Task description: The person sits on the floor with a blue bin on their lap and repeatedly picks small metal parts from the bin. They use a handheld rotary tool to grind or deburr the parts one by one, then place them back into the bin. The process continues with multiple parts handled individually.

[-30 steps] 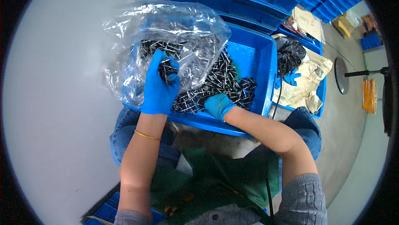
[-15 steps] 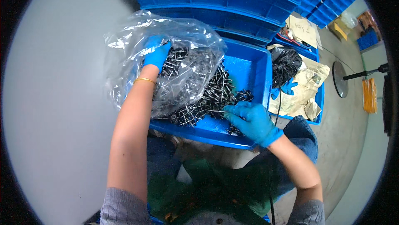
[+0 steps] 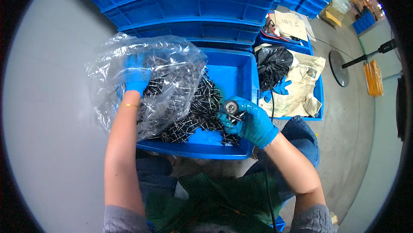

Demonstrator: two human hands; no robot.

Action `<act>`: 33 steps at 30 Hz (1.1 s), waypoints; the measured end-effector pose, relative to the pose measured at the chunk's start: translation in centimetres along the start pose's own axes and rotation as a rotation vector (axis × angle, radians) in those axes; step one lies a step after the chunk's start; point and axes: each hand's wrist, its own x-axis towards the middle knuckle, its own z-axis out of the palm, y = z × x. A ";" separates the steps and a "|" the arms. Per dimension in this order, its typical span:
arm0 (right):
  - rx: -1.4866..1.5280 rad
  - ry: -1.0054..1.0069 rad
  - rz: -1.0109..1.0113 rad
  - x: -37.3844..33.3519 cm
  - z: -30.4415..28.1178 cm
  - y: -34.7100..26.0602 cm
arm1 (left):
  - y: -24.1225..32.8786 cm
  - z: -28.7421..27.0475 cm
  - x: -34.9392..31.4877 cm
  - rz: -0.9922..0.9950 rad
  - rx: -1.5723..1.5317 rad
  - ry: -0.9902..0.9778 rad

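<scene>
Both my hands wear blue gloves. My right hand [image 3: 254, 121] is closed on a few slim metal pins with a round dark-rimmed part [image 3: 231, 107] facing up among them. It is above the right side of a blue plastic bin [image 3: 251, 74]. My left hand [image 3: 137, 76] reaches into a clear plastic bag [image 3: 172, 46], its fingers blurred behind the film. Many dark metal pins [image 3: 204, 102] lie heaped in the bin and under the bag, some close to my left hand. The bag spreads over the bin's left part and past its edge.
Stacked blue crates [image 3: 180, 7] rise behind the bin. On the right, another blue tray holds brown paper [image 3: 297, 87], a black plastic bag [image 3: 275, 63] and a blue glove [image 3: 282, 87]. A black cable [image 3: 267, 177] hangs near my right arm. A round-based stand [image 3: 339, 68] is farther right.
My right hand has risen from the pins in the bin and turned, now holding several with a round dark part. The view has shifted; my left hand stays at the bag.
</scene>
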 end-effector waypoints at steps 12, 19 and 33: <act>0.090 0.017 0.171 0.7 -0.8 1.9 | 15.2 -19.3 -5.1 -0.478 -1.359 -0.563; 0.039 -0.117 0.270 1.1 -1.7 3.0 | 16.7 -18.6 -6.9 -0.408 -1.547 -0.579; -0.008 -0.180 0.276 0.9 -1.2 3.7 | 16.4 -18.4 -7.3 -0.309 -1.534 -0.653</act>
